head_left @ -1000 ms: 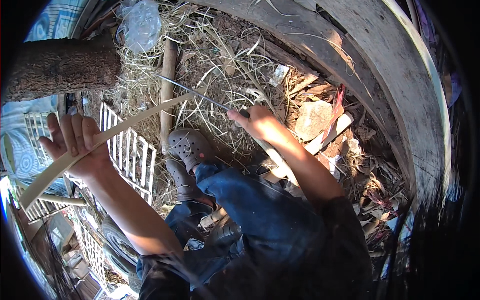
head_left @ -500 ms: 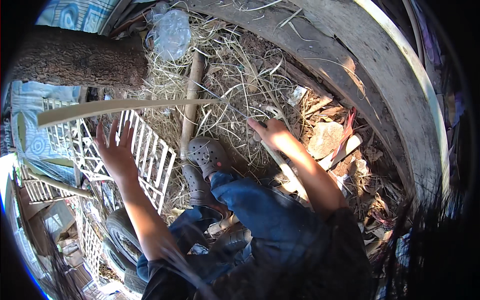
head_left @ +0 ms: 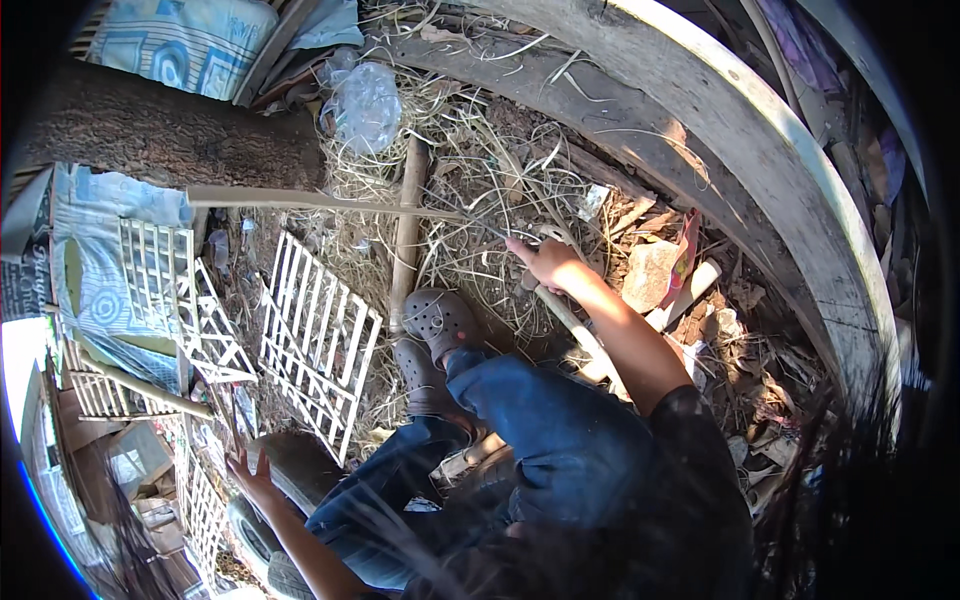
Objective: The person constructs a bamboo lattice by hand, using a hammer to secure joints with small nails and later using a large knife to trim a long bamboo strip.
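My right hand [head_left: 552, 264] is closed round the handle of a knife [head_left: 488, 227], whose thin dark blade points up and left. A long pale bamboo strip [head_left: 320, 202] stretches leftward from the blade, its right end meeting or crossing it; I cannot tell whether it is caught on the blade. My left hand [head_left: 256, 480] is low on the left, fingers apart and holding nothing, close to a tire [head_left: 295, 462]. Between my hands are my feet in grey clogs [head_left: 440, 318], beside an upright-lying bamboo pole [head_left: 410, 205].
Slatted bamboo panels [head_left: 322, 345] lie on the left. A tree trunk [head_left: 170, 125] juts in at upper left, near a clear plastic bag [head_left: 367, 108]. Pale shavings [head_left: 480, 150] cover the ground. A curved-looking wooden plank [head_left: 770, 120] borders the right, with a stone [head_left: 648, 275] inside it.
My left hand has dropped away from beside the bamboo strip to near the tires. The strip's left end has shifted right in view. My right hand keeps hold of the knife.
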Demonstrator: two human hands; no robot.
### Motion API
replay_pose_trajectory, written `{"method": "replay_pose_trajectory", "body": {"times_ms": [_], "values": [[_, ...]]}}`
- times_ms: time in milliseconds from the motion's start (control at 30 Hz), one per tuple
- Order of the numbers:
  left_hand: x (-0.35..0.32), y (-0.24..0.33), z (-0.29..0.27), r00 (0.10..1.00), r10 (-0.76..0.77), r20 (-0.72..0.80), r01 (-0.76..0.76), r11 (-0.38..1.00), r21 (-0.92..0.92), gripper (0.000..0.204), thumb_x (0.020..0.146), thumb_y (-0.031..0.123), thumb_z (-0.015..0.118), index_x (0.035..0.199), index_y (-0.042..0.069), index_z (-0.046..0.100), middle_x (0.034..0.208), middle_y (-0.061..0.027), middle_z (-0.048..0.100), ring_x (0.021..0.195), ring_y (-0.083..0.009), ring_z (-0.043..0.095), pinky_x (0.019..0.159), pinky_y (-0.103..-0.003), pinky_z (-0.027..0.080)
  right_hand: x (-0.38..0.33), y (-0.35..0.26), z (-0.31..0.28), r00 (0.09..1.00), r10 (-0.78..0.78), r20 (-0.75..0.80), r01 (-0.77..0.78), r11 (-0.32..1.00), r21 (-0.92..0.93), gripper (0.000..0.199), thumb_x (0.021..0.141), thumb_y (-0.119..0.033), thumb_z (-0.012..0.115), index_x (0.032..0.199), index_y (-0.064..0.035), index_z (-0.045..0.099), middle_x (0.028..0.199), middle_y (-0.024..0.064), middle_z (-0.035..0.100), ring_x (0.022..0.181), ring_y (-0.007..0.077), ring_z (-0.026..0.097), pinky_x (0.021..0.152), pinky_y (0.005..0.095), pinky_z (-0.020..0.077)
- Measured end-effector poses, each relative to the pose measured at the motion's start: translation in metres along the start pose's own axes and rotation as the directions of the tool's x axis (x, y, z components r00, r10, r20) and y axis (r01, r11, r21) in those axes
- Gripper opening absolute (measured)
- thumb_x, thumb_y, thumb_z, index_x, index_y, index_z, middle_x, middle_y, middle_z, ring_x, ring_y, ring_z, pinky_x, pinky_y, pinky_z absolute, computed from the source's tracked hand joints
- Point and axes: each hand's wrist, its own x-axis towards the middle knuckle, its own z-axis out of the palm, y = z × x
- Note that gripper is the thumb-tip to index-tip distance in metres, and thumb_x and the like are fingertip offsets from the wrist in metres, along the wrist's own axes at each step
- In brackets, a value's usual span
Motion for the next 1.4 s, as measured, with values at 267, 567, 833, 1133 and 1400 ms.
{"method": "replay_pose_trajectory", "body": {"times_ms": [267,567,833,1133,1400], "values": [[-0.024,-0.042,-0.085,0.973,0.23,-0.026,-0.218,0.949,0.229,0.064,0.098,0.046,0.045,0.147,0.009,0.025,0.147,-0.0264,0.027,0.131,-0.0356,0.04,0.099,-0.044,0.05,0.008,0.031,0.013,0.993,0.031,-0.11,-0.032,0.999,-0.013,0.104,0.081,-0.082,0.036,0.099,0.0173,0.061,0.068,0.0216,0.066,0.057,0.03,0.066,0.059,0.0381,0.0548],[-0.054,0.026,-0.047,0.937,-0.125,-0.326,0.144,0.989,0.035,0.07,0.096,0.051,0.047,0.148,0.01,0.023,0.147,-0.0275,0.025,0.135,-0.0373,0.034,0.097,-0.047,0.05,-0.037,-0.004,0.002,0.969,-0.116,-0.219,0.144,0.983,0.117,0.093,0.084,-0.078,0.039,0.083,0.0118,0.062,0.049,0.0108,0.056,0.04,0.0211,0.056,0.042,0.0358,0.0477],[-0.036,-0.022,-0.097,0.982,0.044,-0.182,-0.011,0.984,0.18,0.078,0.094,0.056,0.046,0.148,0.007,0.02,0.144,-0.0266,0.03,0.132,-0.0379,0.038,0.096,-0.045,0.051,-0.016,0.01,0.0,0.997,0.008,-0.081,-0.006,1.0,0.021,0.089,0.081,-0.081,0.04,0.049,0.0007,0.054,0.042,0.0107,0.051,0.037,0.0211,0.054,0.041,0.0373,0.0484],[-0.045,0.133,0.062,0.856,-0.206,0.474,0.291,0.95,-0.112,0.069,0.097,0.059,0.034,0.145,0.009,0.026,0.127,-0.02,0.055,0.107,-0.0299,0.062,0.089,-0.039,0.049,-0.119,-0.072,-0.05,0.953,-0.227,-0.199,0.134,0.91,-0.392,0.078,0.07,-0.072,0.066,0.091,0.0025,0.07,0.095,0.0216,0.069,0.092,0.035,0.067,0.082,0.0419,0.0521],[-0.118,0.145,0.22,0.183,0.008,0.983,0.754,0.641,-0.145,0.087,0.089,0.074,0.034,0.146,0.009,0.022,0.131,-0.0219,0.053,0.126,-0.0343,0.048,0.104,-0.05,0.035,-0.185,-0.149,-0.02,0.756,-0.524,-0.391,0.204,0.758,-0.62,0.041,0.076,-0.044,0.073,0.089,-0.0048,0.07,0.08,0.0187,0.07,0.081,0.0356,0.068,0.075,0.0441,0.0539]]}}
